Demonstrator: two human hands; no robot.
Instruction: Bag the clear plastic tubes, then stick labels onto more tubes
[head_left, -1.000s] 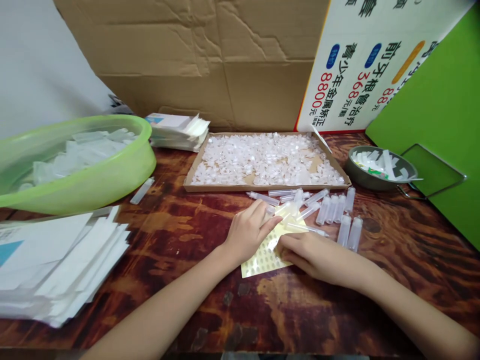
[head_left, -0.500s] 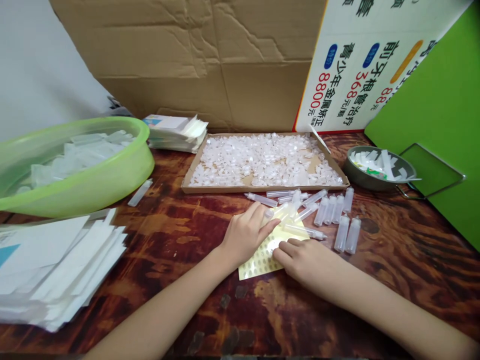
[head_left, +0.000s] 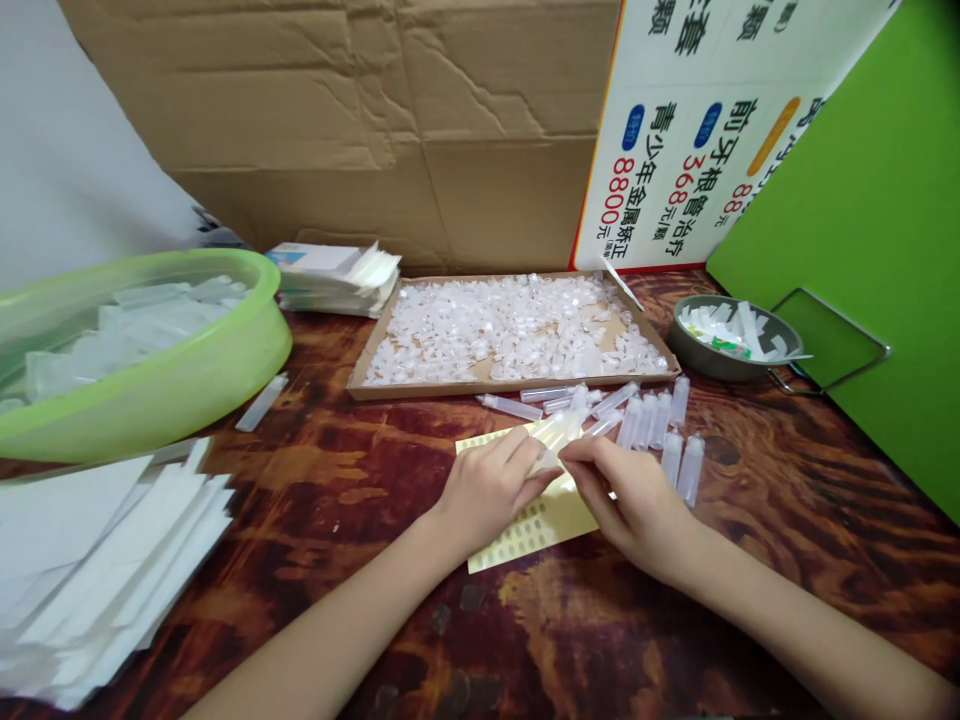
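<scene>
Over a yellow sticker sheet point(head_left: 517, 540) with rows of small round marks, my left hand point(head_left: 491, 480) is closed on a clear plastic tube point(head_left: 551, 435), seen between thumb and fingers. My right hand point(head_left: 630, 495) has thumb and forefinger pinched near that tube's end; whatever they hold is too small to make out. More clear tubes point(head_left: 514, 407) lie behind the sheet, and several capped ones point(head_left: 691, 470) lie side by side to its right.
Behind stands a shallow cardboard tray point(head_left: 480, 388) of small clear parts. A green basin point(head_left: 225, 390) and paper stacks point(head_left: 90, 580) are at left, a grey bowl point(head_left: 712, 365) with a wire handle at right.
My right hand has risen from the sheet to the tube held in my left hand. The view has shifted slightly, moving the surroundings left in the picture.
</scene>
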